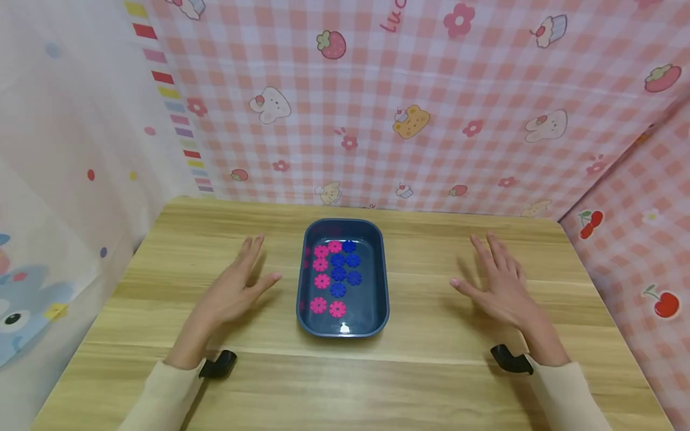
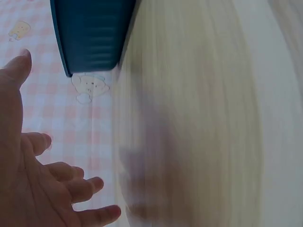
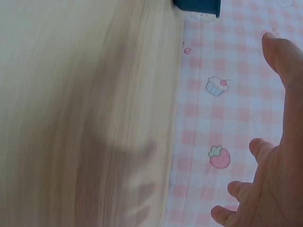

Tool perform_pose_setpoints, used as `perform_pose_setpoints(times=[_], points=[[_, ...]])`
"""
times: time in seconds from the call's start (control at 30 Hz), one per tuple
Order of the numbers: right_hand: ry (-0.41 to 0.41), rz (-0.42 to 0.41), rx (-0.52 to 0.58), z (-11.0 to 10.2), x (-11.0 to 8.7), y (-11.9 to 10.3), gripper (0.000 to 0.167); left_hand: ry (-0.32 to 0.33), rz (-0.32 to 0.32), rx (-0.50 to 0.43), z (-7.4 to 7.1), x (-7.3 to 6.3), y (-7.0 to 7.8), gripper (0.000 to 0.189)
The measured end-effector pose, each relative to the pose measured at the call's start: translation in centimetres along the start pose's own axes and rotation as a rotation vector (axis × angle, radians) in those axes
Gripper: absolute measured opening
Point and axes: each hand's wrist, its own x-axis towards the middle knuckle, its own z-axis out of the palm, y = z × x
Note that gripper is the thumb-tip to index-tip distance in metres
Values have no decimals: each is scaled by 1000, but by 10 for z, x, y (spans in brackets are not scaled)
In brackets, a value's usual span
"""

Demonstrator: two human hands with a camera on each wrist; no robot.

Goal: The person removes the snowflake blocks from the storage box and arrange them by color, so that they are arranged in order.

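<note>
A dark blue rectangular tray (image 1: 343, 326) stands on the table between the two hands. Inside it lie several pink notched discs (image 1: 321, 281) along the left and several blue notched discs (image 1: 338, 274) nearer the middle. To the tray's left, the left hand (image 1: 232, 293) hovers over the table with fingers spread, holding nothing. The right hand (image 1: 501, 287) is farther off on the tray's right, its thumb and fingers apart and nothing in them. In the left wrist view the tray's ribbed outer wall (image 2: 97, 38) shows past the thumb; in the right wrist view only a tray corner (image 3: 201, 5) appears.
The wood-grain table (image 1: 431, 383) carries the tray. A pink checked cloth (image 1: 377, 120) hangs behind its far edge, with another checked cloth (image 1: 647, 257) at the right and a white patterned curtain (image 1: 64, 149) at the left. Each wrist wears a black camera mount (image 1: 218, 364).
</note>
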Motion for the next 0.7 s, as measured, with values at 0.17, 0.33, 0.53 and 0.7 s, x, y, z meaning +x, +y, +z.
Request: perform_pose_setpoints(times=[0.17, 0.33, 0.53, 0.7], points=[[-25, 5, 24, 3, 1, -10, 99, 7, 37, -77, 5, 3, 5, 85], [-32, -11, 42, 6, 3, -19, 99, 13, 61, -142, 9, 4, 10, 81], [-31, -41, 78, 10, 4, -28, 97, 24, 103, -216, 14, 6, 19, 79], [-50, -55, 106, 13, 6, -35, 97, 26, 123, -261, 17, 7, 27, 76]])
